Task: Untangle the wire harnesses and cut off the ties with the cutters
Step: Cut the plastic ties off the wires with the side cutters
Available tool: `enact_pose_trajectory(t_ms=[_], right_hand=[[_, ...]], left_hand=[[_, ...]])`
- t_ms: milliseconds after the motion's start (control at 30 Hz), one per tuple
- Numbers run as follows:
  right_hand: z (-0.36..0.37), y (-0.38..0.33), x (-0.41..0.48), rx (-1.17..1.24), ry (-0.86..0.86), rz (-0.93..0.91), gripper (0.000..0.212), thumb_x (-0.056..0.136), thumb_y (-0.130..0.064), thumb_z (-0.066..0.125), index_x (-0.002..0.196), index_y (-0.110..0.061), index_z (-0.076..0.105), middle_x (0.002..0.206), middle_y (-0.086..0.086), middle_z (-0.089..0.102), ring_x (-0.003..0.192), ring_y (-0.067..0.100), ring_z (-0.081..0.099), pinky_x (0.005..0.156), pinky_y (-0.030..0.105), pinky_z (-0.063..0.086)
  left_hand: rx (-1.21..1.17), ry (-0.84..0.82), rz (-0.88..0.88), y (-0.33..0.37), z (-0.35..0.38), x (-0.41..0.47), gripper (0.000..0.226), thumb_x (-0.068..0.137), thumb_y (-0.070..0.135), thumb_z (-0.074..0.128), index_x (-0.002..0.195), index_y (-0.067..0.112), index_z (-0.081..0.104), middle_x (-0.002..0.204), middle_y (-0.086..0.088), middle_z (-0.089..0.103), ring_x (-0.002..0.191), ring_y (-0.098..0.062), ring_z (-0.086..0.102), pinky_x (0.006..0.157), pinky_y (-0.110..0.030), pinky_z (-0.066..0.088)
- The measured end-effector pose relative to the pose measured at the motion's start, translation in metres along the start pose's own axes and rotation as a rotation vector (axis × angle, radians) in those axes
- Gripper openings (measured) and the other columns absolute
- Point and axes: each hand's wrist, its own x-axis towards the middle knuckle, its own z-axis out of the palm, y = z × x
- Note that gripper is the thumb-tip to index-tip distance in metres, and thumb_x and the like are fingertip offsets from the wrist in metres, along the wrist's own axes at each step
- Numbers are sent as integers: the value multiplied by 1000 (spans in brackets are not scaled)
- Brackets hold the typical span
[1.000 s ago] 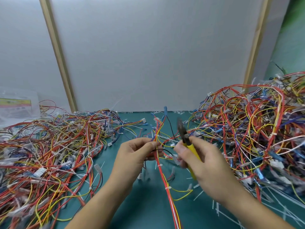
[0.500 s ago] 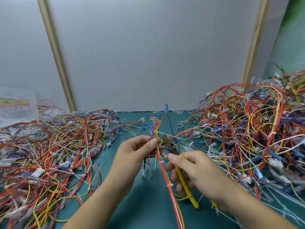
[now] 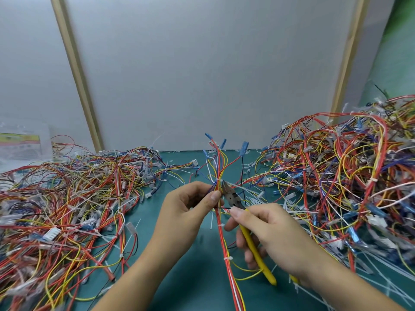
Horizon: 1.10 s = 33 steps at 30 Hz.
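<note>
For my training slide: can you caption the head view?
Left hand pinches a wire harness while the right hand holds yellow-handled cutters, tips beside its upper tie.

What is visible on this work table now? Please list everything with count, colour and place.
held wire harness: one; red, yellow, white, blue terminals; centre, between the hands
zip ties: three seen; white; around the held wire harness
cutters: one; yellow handles, dark head; tip by the top tie
left harness pile: one; mixed colours; left of mat
right harness pile: one; mixed colours; right, taller
tie scraps: many; white; on mat, right
mat: one; green; under everything
plastic bag: one; clear; far left
left hand: pinches the harness
right hand: grips the cutters
</note>
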Motion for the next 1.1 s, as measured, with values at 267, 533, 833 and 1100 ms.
enact_pose_trajectory(t_ms=[267,533,833,1100], right_hand=[[2,1,0,11,-1,-13,38,97,-39,58,79,-8,71,60,6,58,47,23,54,48,34,52],[1,1,0,14,-9,-10,39,95,-41,57,79,-9,71,61,7,60,48,24,56,49,35,54],[1,1,1,37,-28,-10,41,97,-39,56,77,-5,68,58,6,56,45,22,54,45,33,52],[1,0,0,90,-69,-7,41,99,-36,52,76,-6,66,56,4,49,42,18,49,42,30,49]], left_hand=[[-2,6,11,-1,0,0,13,85,26,67,84,14,74,79,-9,73,70,-4,64,62,-9,43],[12,-6,19,-3,-1,-1,13,86,24,67,83,13,73,77,-7,72,71,-6,64,66,-14,46],[15,-20,23,-3,-1,-1,10,89,20,69,83,13,73,76,-4,72,74,-9,64,70,-18,48],[18,-19,27,-2,1,-1,10,87,26,69,83,18,73,75,0,71,73,-7,63,69,-16,47]])
